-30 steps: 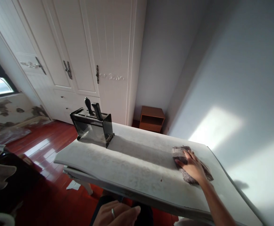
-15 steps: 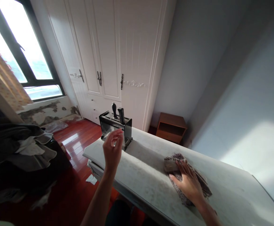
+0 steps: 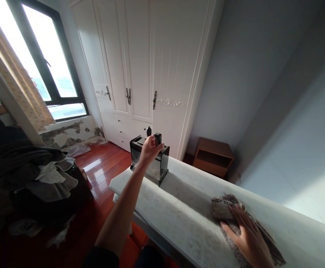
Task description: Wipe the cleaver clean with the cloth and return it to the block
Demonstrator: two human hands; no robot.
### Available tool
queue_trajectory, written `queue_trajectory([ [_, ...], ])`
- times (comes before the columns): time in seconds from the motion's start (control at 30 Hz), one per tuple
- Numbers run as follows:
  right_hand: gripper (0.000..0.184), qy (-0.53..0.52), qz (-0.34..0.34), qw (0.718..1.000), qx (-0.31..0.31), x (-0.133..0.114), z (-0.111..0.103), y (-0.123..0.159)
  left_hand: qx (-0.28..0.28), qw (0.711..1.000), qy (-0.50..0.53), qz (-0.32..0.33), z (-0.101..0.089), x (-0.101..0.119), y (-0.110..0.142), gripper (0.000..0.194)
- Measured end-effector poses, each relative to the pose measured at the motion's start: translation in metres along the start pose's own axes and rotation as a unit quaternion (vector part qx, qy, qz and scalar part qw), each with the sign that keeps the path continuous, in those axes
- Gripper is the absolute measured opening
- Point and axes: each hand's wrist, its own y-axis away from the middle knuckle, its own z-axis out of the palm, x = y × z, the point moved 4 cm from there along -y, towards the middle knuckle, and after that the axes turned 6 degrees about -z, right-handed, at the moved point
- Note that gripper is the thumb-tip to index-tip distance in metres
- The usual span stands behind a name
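My left hand [image 3: 149, 149] is at the top of a black knife block [image 3: 153, 169] with clear sides. Its thumb and fingers close around the upright black handle of a knife [image 3: 158, 138], whose blade is hidden. A second black handle [image 3: 149, 130], rounder, stands behind my fingers. My right hand [image 3: 247, 234] lies on a folded, fuzzy brown-grey cloth [image 3: 219, 210] with its fingers stretched over it and the thumb apart. Both the block and the cloth rest on a long white table [image 3: 184, 219].
A white wardrobe [image 3: 140, 63] stands behind the table, with a low brown cabinet [image 3: 213, 156] beside it. Clothes [image 3: 47, 175] are heaped at left near the window [image 3: 50, 56]. Red wooden floor [image 3: 109, 163] shows between. Part of another person [image 3: 0, 115] appears at far left.
My left hand has moved up and forward from in front of the block to the knife handle. My right hand stays on the cloth. The view has shifted left.
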Motion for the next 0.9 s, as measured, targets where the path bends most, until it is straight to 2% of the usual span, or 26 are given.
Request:
queue_trajectory([
  [0.07, 0.063, -0.002, -0.009, 1.0, 0.008, 0.0, 0.0, 0.0, -0.033, 0.999, 0.001, 0.012, 0.002, -0.001, -0.001, 0.033],
  [0.13, 0.063, -0.002, -0.01, 1.0, 0.008, 0.0, 0.001, 0.0, -0.044, 0.999, 0.0, 0.024, 0.002, 0.001, -0.001, 0.024],
  [0.37, 0.064, -0.016, 0.023, 0.999, -0.024, 0.009, 0.008, 0.002, -0.003, 0.999, 0.013, 0.045, 0.0, 0.026, -0.001, 0.016],
  [0.53, 0.064, -0.018, 0.023, 0.999, -0.032, 0.014, 0.014, 0.005, 0.006, 0.996, 0.027, 0.08, -0.003, 0.05, -0.013, 0.017],
  [0.77, 0.063, -0.009, 0.009, 1.0, -0.015, 0.01, 0.012, 0.003, 0.003, 0.991, 0.016, 0.133, -0.011, 0.103, -0.033, 0.017],
  [0.9, 0.061, -0.01, 0.015, 1.0, -0.02, 0.008, 0.01, 0.002, 0.001, 0.984, 0.021, 0.178, -0.013, 0.144, -0.025, 0.016],
])
